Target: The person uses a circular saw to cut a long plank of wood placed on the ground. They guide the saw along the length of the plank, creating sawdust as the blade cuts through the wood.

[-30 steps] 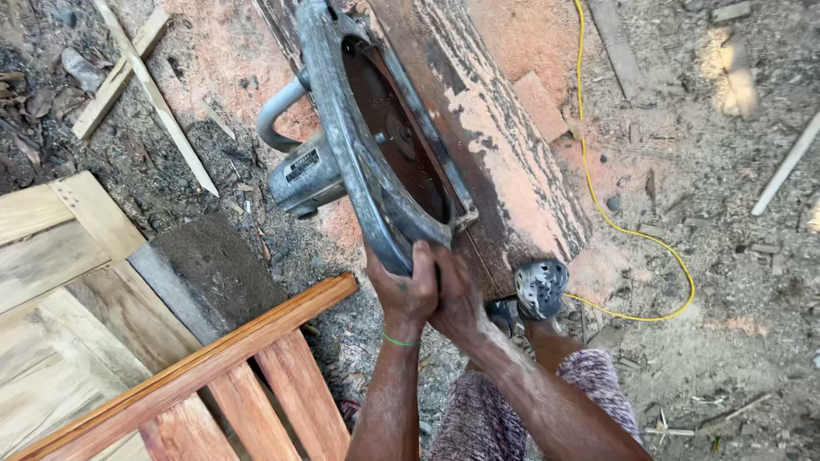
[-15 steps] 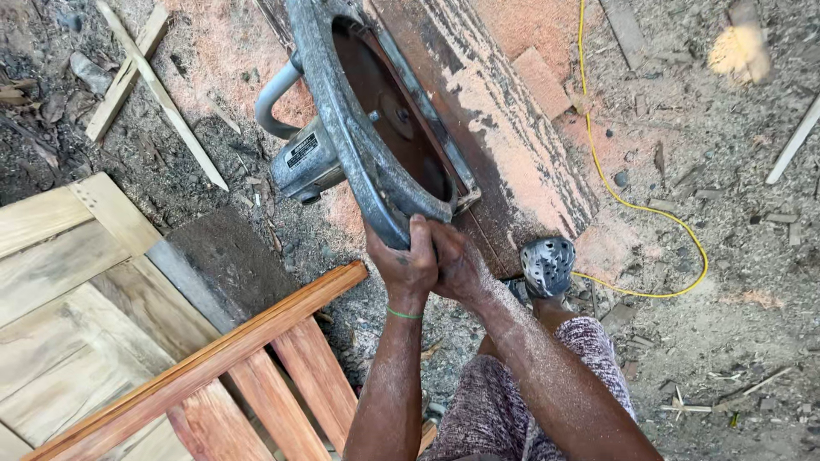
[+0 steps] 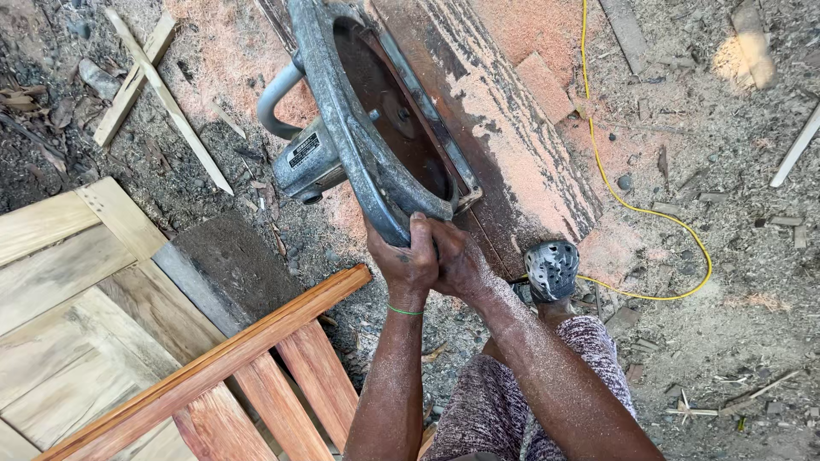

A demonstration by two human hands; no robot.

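A large grey circular saw [image 3: 359, 128] with a rusty blade sits on a wide weathered plank [image 3: 504, 145], its motor and loop handle sticking out to the left. My left hand [image 3: 406, 260] and my right hand [image 3: 457, 265] are pressed together, both gripping the near end of the saw's curved metal guard. A green band circles my left wrist. My forearms are dusted with sawdust. Just right of my hands, my foot in a grey perforated shoe [image 3: 551, 269] rests at the plank's near end.
A yellow cable [image 3: 632, 205] loops over the dirt on the right. An orange-brown wooden frame [image 3: 231, 358] and a pale wooden panel [image 3: 60, 282] lie at lower left. Thin crossed sticks [image 3: 154, 81] lie at upper left. Sawdust and wood scraps cover the ground.
The view has shifted a little, so saw and hands sit slightly higher in frame. Both hands keep the same grip on the saw guard.
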